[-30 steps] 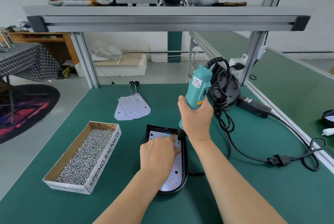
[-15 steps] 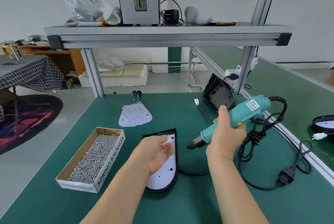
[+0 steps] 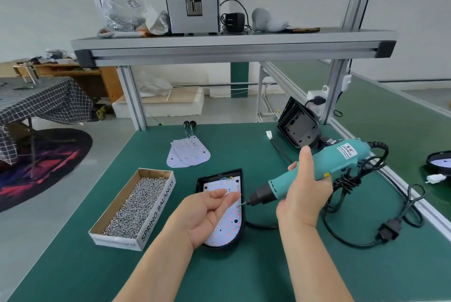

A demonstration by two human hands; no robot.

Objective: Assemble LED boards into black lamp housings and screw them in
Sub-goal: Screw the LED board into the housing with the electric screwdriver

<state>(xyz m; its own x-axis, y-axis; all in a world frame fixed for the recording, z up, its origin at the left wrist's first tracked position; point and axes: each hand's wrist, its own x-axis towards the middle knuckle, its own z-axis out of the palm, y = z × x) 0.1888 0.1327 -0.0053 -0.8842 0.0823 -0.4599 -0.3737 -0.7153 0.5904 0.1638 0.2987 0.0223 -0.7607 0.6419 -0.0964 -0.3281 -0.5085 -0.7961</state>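
A black lamp housing (image 3: 220, 176) lies on the green bench with a white LED board (image 3: 229, 226) seated inside it. My left hand (image 3: 207, 214) hovers palm up over the board, fingers relaxed and pointing at the driver's bit. My right hand (image 3: 305, 192) grips a teal electric screwdriver (image 3: 341, 157), held nearly level and pointing left. Its bit tip (image 3: 246, 203) is just off my left fingertips, with a small screw at the tip. I cannot tell whether the palm holds screws.
A cardboard box of screws (image 3: 136, 206) sits left of the housing. Spare LED boards (image 3: 188, 153) lie further back. Empty black housings (image 3: 300, 128) lean at the back right. The driver's black cable and plug (image 3: 388, 228) loop on the right. A shelf frame stands overhead.
The screwdriver was lifted off the board and tipped from upright to nearly level, bit pointing left. My left hand turned palm up and met the bit tip.
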